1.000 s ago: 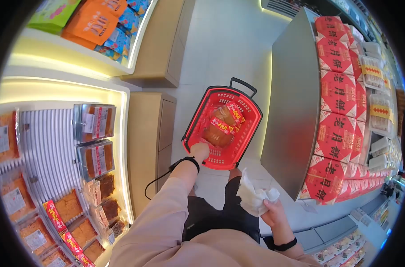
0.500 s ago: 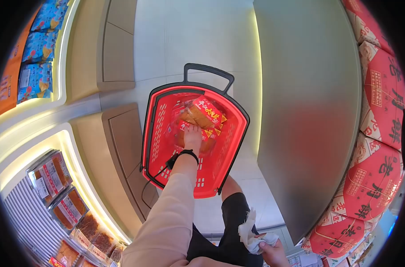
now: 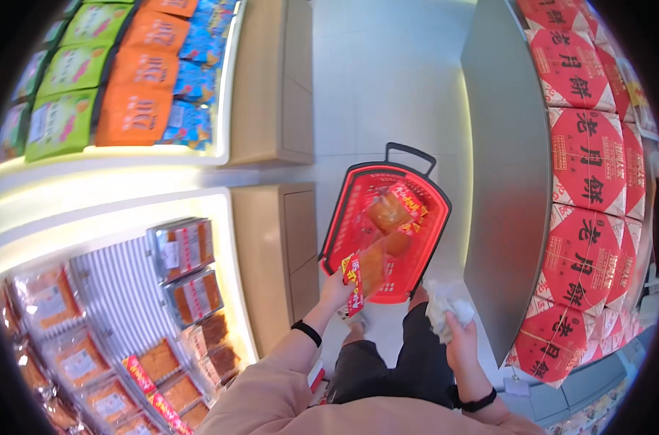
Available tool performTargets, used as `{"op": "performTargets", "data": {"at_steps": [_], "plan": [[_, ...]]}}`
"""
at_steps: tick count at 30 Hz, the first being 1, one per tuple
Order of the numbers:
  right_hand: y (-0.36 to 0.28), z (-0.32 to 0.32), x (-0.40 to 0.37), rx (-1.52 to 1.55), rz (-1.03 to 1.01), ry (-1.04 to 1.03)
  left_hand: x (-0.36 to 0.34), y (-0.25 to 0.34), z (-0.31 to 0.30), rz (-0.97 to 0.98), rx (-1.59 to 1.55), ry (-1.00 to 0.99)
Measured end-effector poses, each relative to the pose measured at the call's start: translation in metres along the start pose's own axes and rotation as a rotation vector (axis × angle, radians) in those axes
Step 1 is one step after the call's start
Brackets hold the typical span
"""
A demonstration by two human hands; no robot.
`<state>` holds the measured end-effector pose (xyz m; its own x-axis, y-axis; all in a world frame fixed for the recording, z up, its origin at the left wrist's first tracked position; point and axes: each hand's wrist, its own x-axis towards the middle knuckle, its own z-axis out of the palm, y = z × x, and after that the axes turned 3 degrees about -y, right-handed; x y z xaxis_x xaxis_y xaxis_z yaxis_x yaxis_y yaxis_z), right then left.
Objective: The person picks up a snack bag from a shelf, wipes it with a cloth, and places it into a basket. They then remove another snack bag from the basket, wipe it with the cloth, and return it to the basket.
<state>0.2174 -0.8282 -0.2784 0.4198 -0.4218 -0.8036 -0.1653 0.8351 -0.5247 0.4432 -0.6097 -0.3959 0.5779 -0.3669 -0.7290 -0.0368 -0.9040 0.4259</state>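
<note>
Over the near left edge of a red basket (image 3: 334, 230), my left hand (image 3: 335, 291) grips a clear-wrapped brown bread pack (image 3: 373, 267) with a red and yellow label. Inside the basket lie other wrapped bread packs (image 3: 389, 212) with similar labels. The basket's black handle (image 3: 412, 150) stands out at its far end. To the right, near my leg, my right hand (image 3: 461, 335) is closed on a crumpled white tissue (image 3: 446, 308). Each wrist has a black band.
Shelves at the left hold packaged breads (image 3: 78, 362) and green, orange and blue bags (image 3: 137, 112). Red gift boxes (image 3: 586, 250) are stacked at the right beside a grey panel (image 3: 507, 188). Beige cabinets (image 3: 271, 254) line the floor's left side.
My left hand has come up out of the basket with a bread pack and moved toward its near left edge. The view has shifted, showing more of the left shelves.
</note>
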Motion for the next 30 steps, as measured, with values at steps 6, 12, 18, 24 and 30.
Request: {"op": "performTargets", "data": {"at_steps": [6, 12, 18, 24, 30], "plan": [[0.008, 0.14, -0.041, -0.496, -0.639, -0.457, -0.217, 0.048, -0.123, 0.031, -0.8, 0.057], [0.06, 0.23, -0.194, -0.761, -0.69, -1.095, -0.305, -0.012, -0.104, 0.429, -1.645, 0.021], [0.08, 0.284, -0.306, -1.146, -1.108, -1.102, -0.443, -0.047, -0.128, 0.727, -1.729, 0.117], [0.136, 0.288, -0.413, -1.125, -1.168, -1.372, -0.518, -0.088, -0.154, 0.994, -1.774, 0.275], [0.133, 0.336, -0.402, -0.824, -0.493, -1.097, -0.553, -0.114, -0.138, 0.788, -1.867, 0.306]]}}
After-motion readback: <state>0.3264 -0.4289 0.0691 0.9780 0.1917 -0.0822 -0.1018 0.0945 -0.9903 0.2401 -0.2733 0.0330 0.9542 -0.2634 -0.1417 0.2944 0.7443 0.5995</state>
